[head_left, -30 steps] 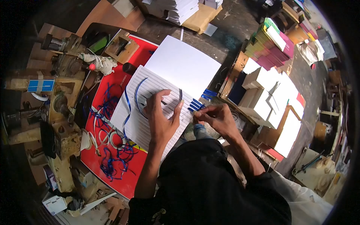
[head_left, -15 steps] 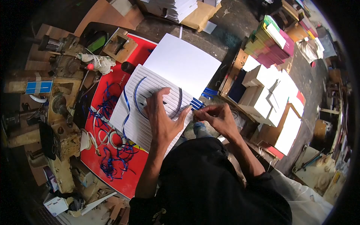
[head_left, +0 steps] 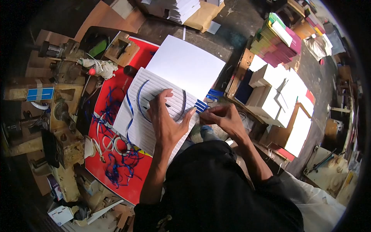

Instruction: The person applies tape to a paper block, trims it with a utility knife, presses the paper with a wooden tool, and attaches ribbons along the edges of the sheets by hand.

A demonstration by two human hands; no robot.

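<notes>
My left hand lies with thumb and fingers spread on a fanned row of white page blocks, their edges forming ridges. Thin blue ribbons lie across these blocks, some in curves. Short blue ribbon ends stick out at the right edge, close to the left thumb tip. Just beside those ends, my right hand is closed in a pinch; what sits between its fingertips is hidden. A blank white sheet or block lies beyond the ridged row.
Under the work is a red board with tangled blue ribbon and white rolls. Worn machinery stands at the left. Stacks of white blocks and coloured books stand at the right.
The right fingertips have shifted very slightly at the ribbon ends, still pinched. My left hand stays nearly in place, and the whole view has tilted a little.
</notes>
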